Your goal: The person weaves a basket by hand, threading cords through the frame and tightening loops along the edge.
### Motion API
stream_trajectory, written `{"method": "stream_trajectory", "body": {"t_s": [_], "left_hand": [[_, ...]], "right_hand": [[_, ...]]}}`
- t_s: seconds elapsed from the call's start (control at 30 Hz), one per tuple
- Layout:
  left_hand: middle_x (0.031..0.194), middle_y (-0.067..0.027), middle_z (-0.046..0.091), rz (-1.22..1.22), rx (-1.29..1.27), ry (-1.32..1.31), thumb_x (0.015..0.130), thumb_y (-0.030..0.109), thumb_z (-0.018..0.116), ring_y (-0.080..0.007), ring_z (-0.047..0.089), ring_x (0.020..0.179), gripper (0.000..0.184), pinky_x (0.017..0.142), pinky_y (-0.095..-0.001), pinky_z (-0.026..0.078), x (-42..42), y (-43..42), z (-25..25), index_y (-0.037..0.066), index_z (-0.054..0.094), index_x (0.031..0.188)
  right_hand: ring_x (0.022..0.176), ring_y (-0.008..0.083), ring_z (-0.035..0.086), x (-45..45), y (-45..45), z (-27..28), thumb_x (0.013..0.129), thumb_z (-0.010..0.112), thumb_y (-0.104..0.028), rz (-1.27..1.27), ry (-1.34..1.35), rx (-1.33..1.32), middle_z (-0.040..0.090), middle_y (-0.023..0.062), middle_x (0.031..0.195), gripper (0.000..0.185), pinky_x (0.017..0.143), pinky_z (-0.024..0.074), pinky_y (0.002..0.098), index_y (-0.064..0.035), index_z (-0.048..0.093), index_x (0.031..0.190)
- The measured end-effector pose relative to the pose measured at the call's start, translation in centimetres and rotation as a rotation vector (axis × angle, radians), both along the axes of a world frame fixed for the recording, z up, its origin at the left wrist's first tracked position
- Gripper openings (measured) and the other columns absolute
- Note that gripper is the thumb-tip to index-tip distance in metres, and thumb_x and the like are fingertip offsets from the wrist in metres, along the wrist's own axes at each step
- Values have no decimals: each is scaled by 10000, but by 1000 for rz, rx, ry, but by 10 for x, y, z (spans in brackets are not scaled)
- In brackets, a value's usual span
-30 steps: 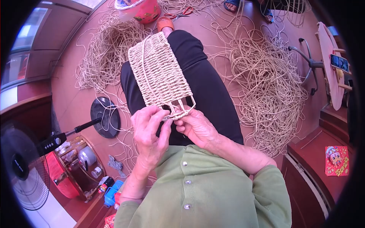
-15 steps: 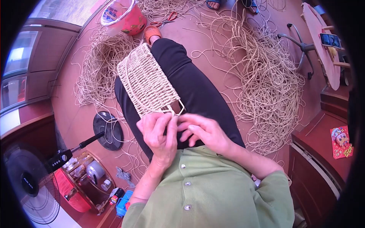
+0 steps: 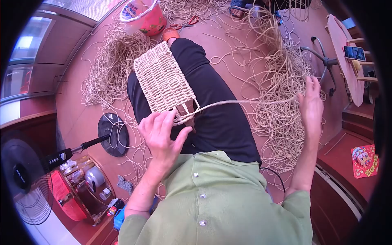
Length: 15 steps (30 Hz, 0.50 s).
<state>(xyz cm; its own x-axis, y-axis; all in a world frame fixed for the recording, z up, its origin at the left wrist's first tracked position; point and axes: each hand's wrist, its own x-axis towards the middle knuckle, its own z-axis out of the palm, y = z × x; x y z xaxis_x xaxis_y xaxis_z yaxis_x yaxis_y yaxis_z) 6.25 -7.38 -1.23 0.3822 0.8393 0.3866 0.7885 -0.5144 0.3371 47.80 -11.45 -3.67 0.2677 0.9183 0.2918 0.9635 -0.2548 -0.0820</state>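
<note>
A cream woven cord basket (image 3: 163, 75) lies across my dark-trousered thigh, its near end showing brown panel and bare loops of cord. My left hand (image 3: 159, 132) is at that near end, fingers over the corner and thumb apart from them below the rim; part of its grip is hidden. Out to the right, my right hand (image 3: 311, 106) is raised above the cord pile, holding a strand of cord (image 3: 241, 101) between thumb and fingers. That strand runs almost straight from the basket's near end to the hand.
Loose cord (image 3: 286, 118) is heaped at right, with another heap (image 3: 110, 67) at left. Red-handled pliers or cutters (image 3: 185, 24) lie beside a pink bucket (image 3: 151, 20). A fan (image 3: 24, 179) stands at left, a phone (image 3: 354, 53) at right. Another person's sandaled foot (image 3: 237, 11) is at the top.
My right hand has moved from beside my left hand far out to the right, drawing the strand out with it. My left hand's thumb has spread away from its fingers.
</note>
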Motion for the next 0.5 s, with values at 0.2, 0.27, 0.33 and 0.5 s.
{"method": "stream_trajectory", "body": {"t_s": [0.2, 0.27, 0.33, 0.5], "left_hand": [[917, 2, 723, 56, 75, -49, 778, 161, 870, -217, 608, 920, 299, 944, -397, 375, 13, -4, -26, 119, 782, 1061], [867, 14, 714, 48, 74, -81, 794, 156, 858, -212, 600, 896, 232, 927, -386, 357, 12, -5, -26, 125, 787, 1012], [854, 16, 710, 37, 65, -55, 793, 167, 859, -208, 600, 892, 215, 935, -393, 352, 12, -9, -21, 125, 787, 991], [884, 14, 702, 125, 28, 0, 786, 166, 864, -237, 593, 1001, 191, 971, -411, 350, 18, -11, -14, 131, 791, 959]], "right_hand": [[902, 318, 717, -184, 9, 6, 908, 748, -185, 692, 660, -2, 611, 156, 1280, 547, 799, 595, 401, -96, 551, 1410], [735, 272, 643, -188, 13, -9, 885, 751, -154, 811, 683, 67, 571, 85, 878, 217, 686, 537, 393, -71, 633, 1047], [697, 251, 611, -183, 11, -10, 874, 750, -139, 870, 699, 81, 523, 65, 764, 156, 648, 509, 391, -75, 609, 892], [734, 233, 623, -158, 35, 4, 868, 730, -97, 800, 592, 147, 548, 60, 810, 112, 642, 516, 375, -88, 623, 897]]}}
